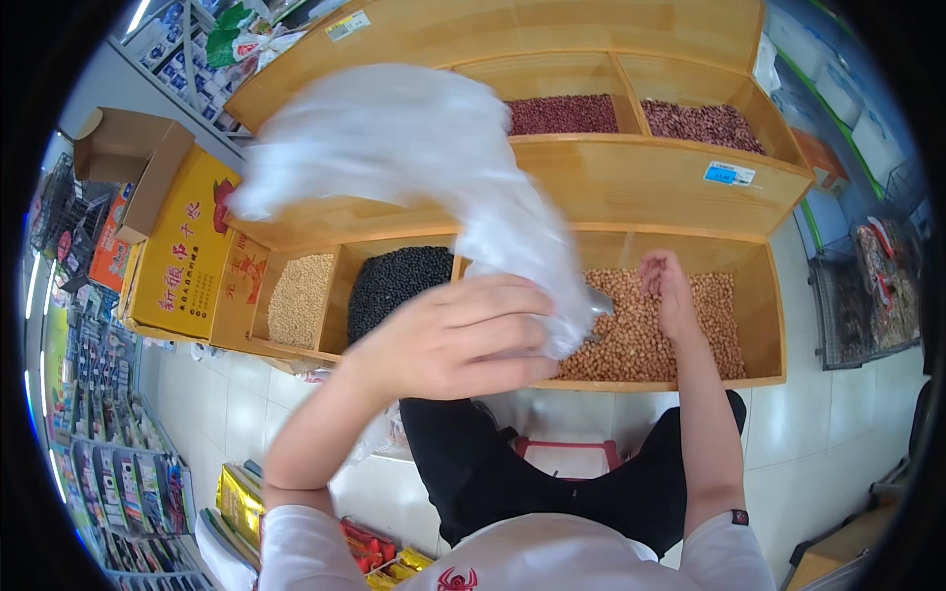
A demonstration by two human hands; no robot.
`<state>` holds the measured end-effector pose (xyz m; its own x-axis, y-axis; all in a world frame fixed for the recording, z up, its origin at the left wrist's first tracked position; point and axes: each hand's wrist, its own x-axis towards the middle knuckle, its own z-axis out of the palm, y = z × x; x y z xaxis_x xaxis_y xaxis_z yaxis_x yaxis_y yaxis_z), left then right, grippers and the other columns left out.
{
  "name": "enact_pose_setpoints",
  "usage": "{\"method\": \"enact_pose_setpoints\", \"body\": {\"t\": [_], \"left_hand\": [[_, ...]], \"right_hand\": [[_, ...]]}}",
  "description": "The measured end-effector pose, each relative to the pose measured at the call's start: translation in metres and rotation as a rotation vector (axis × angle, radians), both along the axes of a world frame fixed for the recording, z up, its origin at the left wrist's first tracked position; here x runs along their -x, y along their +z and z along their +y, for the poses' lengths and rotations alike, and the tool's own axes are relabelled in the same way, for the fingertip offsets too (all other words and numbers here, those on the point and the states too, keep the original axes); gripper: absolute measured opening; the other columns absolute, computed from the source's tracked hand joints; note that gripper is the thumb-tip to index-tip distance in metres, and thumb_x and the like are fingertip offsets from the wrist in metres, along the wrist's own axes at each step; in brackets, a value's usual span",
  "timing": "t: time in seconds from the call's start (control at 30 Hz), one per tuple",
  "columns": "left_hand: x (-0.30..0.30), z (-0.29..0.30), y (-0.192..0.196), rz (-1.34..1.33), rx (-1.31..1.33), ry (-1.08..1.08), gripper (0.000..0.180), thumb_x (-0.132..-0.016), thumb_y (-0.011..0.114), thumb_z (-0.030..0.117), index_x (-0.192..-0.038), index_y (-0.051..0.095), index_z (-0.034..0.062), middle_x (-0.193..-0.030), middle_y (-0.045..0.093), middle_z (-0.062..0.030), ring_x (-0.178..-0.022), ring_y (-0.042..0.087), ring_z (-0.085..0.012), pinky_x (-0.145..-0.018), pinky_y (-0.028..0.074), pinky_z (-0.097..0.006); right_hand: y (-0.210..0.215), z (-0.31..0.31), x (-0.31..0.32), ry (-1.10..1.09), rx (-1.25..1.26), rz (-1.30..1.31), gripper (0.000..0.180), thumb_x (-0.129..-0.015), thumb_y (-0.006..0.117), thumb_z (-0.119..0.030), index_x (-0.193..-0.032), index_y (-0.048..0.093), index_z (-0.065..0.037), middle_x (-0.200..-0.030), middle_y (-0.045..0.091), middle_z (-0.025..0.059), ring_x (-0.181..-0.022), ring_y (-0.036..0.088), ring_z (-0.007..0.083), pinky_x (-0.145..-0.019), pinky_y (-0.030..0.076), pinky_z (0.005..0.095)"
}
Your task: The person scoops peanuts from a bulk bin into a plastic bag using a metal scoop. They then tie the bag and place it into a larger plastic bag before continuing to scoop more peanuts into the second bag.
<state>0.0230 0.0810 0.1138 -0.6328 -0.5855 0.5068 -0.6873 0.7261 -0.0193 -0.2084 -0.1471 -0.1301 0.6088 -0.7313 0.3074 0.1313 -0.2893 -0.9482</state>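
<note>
My left hand [473, 335] is closed on the gathered end of a thin white plastic bag [384, 128]. The bag billows up and away to the left, blurred by motion, and hides part of the wooden bins behind it. My right hand [668, 294] is empty, its fingers loosely bent and apart, just over a bin of reddish-brown peanuts [631, 340]. Between my hands a shiny metal scoop [597, 303] lies on the peanuts, partly covered by the bag.
Left of the peanuts, wooden compartments hold black beans [394, 286] and pale soybeans [299, 300]. Dark red beans [562, 115] and speckled beans [700, 125] fill the back row. A yellow carton [187, 246] stands at the left, a wire basket [857, 315] at the right.
</note>
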Motion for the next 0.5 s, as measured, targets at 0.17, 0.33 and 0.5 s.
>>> {"method": "enact_pose_setpoints", "body": {"t": [0.17, 0.33, 0.5], "left_hand": [[0.047, -0.023, -0.114, 0.308, -0.269, -0.001, 0.038, -0.071, 0.075, 0.011, -0.108, 0.067, 0.0111, -0.105, 0.059, -0.0066, -0.120, 0.057, -0.0295, -0.105, 0.050, -0.044], [0.065, -0.047, -0.193, 0.286, -0.318, 0.055, 0.046, -0.067, 0.077, 0.011, -0.111, 0.064, 0.0124, -0.104, 0.057, -0.0070, -0.114, 0.056, -0.0302, -0.104, 0.050, -0.045], [0.043, -0.055, -0.189, 0.172, -0.178, 0.258, 0.033, -0.070, 0.075, 0.011, -0.101, 0.065, 0.0129, -0.098, 0.056, -0.0075, -0.099, 0.059, -0.0271, -0.091, 0.053, -0.038]], "right_hand": [[0.014, 0.023, -0.012, 0.239, -0.130, -0.208, 0.053, -0.102, 0.058, -0.043, -0.137, 0.048, -0.005, -0.117, 0.061, 0.0048, -0.090, 0.059, 0.0132, -0.085, 0.048, 0.0306], [0.012, 0.015, -0.012, 0.544, -0.286, 0.211, 0.040, -0.098, 0.069, -0.031, -0.126, 0.062, -0.003, -0.108, 0.069, 0.0031, -0.096, 0.062, 0.0110, -0.085, 0.051, 0.0311], [0.014, -0.003, -0.018, -0.022, -0.337, 0.041, 0.026, -0.097, 0.071, -0.025, -0.110, 0.068, -0.002, -0.091, 0.069, -0.0007, -0.082, 0.061, 0.0078, -0.073, 0.051, 0.0269]]}}
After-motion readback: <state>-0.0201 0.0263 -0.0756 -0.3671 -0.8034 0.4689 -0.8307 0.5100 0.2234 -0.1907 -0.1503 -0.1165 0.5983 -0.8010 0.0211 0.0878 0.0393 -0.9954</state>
